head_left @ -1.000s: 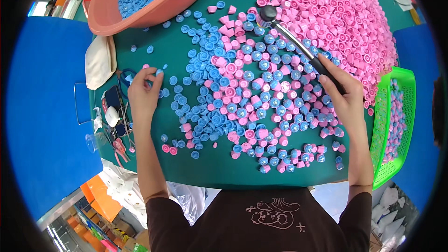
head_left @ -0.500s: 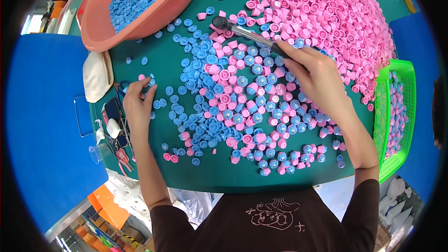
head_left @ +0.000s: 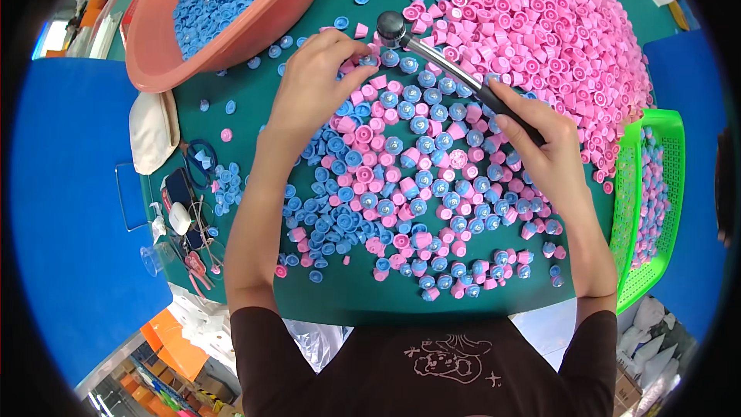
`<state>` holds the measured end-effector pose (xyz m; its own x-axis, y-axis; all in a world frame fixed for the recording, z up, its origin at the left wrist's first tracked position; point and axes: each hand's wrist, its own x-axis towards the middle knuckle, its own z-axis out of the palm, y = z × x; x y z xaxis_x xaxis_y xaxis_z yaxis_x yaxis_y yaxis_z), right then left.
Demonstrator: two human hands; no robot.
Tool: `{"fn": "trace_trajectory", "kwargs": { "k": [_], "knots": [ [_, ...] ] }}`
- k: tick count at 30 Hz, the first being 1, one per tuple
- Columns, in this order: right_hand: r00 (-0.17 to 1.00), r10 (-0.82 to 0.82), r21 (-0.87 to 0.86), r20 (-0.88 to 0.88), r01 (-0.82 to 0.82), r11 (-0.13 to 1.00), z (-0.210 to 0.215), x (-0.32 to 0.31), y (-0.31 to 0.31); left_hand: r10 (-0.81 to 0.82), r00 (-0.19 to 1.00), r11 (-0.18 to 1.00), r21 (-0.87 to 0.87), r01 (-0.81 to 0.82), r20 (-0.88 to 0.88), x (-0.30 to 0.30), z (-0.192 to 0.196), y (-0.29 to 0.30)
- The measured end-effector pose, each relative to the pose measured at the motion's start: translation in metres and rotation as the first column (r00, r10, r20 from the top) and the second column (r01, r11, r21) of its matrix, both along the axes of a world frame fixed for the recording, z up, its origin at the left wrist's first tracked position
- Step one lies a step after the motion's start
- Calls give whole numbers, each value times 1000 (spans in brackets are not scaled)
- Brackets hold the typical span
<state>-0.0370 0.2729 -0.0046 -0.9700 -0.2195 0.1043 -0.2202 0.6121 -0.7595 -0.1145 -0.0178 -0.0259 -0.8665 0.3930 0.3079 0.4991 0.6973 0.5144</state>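
Observation:
My right hand [head_left: 544,135] is closed round the black grip of a small mallet [head_left: 448,69], which has a silver shaft and a round black head. The mallet's head is raised just right of my left hand [head_left: 320,69]. Between that hand's thumb and forefinger is a blue cap [head_left: 368,61], at the far edge of the spread of pieces. Whether a pink cup is under it is hidden. To the right and nearer lie several pink cups topped with blue caps [head_left: 419,125]. Loose blue caps [head_left: 340,224] lie below my left wrist.
A big heap of pink cups [head_left: 540,31] fills the far right. The orange basin [head_left: 262,38] of blue caps stands far left. At the right edge is a green basket [head_left: 660,262] with joined pieces. Scissors [head_left: 202,164] and a phone [head_left: 177,189] lie left, near a white cloth [head_left: 150,135].
My left hand has swung from the table's left side up and right to the mallet's head, leaving small pieces on the left. The mallet has shifted slightly right and its head has come up.

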Motion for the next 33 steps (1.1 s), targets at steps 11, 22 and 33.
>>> {"fn": "trace_trajectory", "kwargs": {
  "k": [11,22,33],
  "knots": [
    [999,25,68,34,-27,997,-7,4,9,-2,997,998,-63,7,80,-11,-8,8],
    [994,110,163,28,-113,980,1,-11,-22,511,856,858,-106,-502,77,88,49,-90],
    [987,-101,-206,126,125,970,-8,4,38,431,878,902,-66,-427,210,161,7,-98]
  ]
}}
